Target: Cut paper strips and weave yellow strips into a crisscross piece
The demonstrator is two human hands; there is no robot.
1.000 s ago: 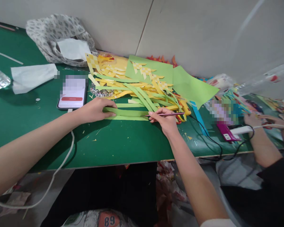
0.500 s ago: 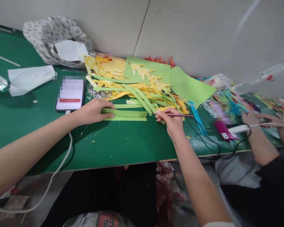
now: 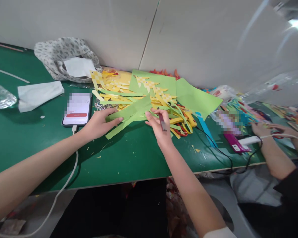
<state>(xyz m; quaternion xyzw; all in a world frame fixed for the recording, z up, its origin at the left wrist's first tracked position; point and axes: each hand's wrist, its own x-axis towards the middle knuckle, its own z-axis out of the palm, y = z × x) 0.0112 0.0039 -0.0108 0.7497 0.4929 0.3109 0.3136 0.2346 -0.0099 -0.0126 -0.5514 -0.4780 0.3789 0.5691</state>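
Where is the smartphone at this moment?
In the head view, the smartphone lies left of centre on the green table, beside the left hand.

A green counter (image 3: pixel 129 162) holds a phone (image 3: pixel 76 110) at nine o'clock, patterned cloth (image 3: pixel 49 59) at ten, paper strips (image 3: pixel 132 95) at twelve, a magenta socket block (image 3: pixel 234 144) at three.

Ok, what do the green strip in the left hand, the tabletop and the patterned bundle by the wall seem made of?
Green strip: likely paper or thin card, matt; it is thin, with crisp cut edges.
Tabletop: smooth with a faint sheen, perhaps plastic or rubber sheeting; I can't tell which.
Patterned bundle: probably matt cloth, judging by its soft folds.
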